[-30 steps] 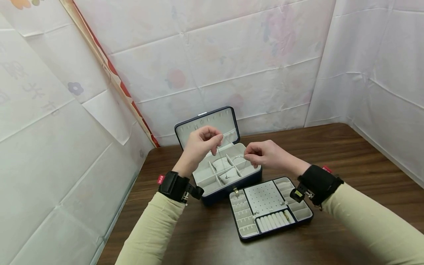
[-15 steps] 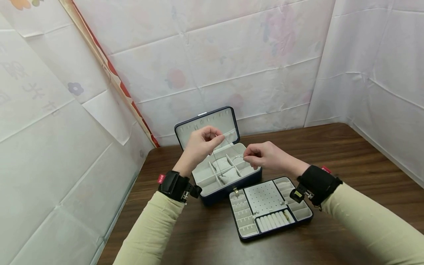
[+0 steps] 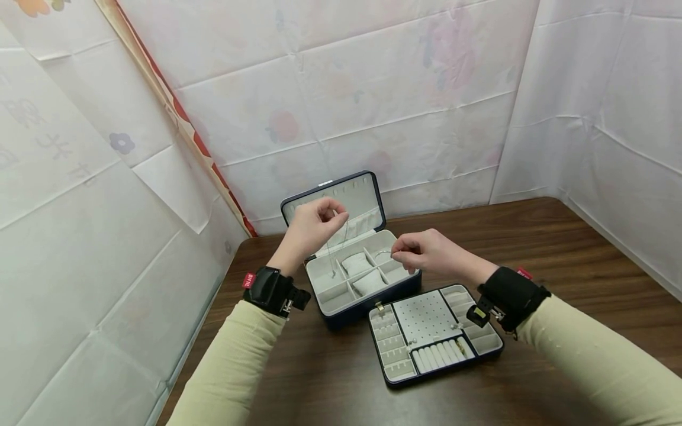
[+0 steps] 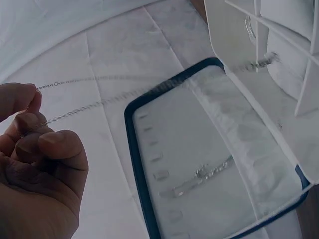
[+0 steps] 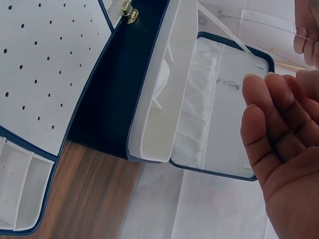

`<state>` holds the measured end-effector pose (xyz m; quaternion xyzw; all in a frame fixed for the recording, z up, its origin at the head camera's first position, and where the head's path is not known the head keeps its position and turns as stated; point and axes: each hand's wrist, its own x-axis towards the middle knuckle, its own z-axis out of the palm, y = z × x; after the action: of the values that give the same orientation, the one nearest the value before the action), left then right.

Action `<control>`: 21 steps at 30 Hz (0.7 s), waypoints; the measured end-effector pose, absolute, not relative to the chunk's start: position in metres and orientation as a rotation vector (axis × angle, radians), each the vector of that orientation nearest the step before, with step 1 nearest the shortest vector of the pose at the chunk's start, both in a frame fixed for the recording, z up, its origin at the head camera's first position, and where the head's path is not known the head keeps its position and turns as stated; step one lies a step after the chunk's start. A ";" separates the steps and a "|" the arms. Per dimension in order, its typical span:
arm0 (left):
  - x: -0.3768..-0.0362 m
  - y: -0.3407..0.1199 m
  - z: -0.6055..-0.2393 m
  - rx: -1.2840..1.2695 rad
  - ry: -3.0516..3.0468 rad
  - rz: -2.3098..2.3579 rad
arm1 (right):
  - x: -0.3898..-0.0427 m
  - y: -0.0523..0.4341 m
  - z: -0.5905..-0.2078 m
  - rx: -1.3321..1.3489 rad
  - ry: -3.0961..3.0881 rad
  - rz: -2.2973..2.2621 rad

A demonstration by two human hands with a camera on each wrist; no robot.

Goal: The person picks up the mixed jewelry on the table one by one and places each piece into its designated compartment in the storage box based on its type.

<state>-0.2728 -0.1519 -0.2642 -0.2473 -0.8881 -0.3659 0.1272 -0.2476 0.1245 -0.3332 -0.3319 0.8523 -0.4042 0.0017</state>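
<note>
We hold a thin silver chain (image 3: 331, 251) in our left hand (image 3: 311, 228) above the open navy blue jewellery box (image 3: 358, 278); our right hand (image 3: 426, 251) hovers beside it.

Head view: high, looking down, wide. 2 wrist views: close. All share jewelry box (image 3: 362, 260) lid.
</note>
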 end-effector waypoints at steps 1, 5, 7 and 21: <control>-0.274 -0.154 -0.264 -0.712 -2.584 -1.055 | -0.247 0.125 -0.334 -1.045 2.674 -1.268; -0.278 -0.162 -0.261 -0.672 -2.588 -1.045 | -0.247 0.126 -0.335 -1.050 2.672 -1.264; -0.279 -0.165 -0.260 -0.641 -2.604 -1.056 | -0.246 0.127 -0.336 -1.049 2.667 -1.264; -0.296 -0.179 -0.263 -0.564 -2.613 -0.938 | -0.247 0.134 -0.345 -1.097 2.690 -1.211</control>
<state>-0.2963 -0.1794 -0.2630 -0.1969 -0.9113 -0.3272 0.1539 -0.2469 0.1345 -0.3453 -0.3484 0.8547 -0.3848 -0.0029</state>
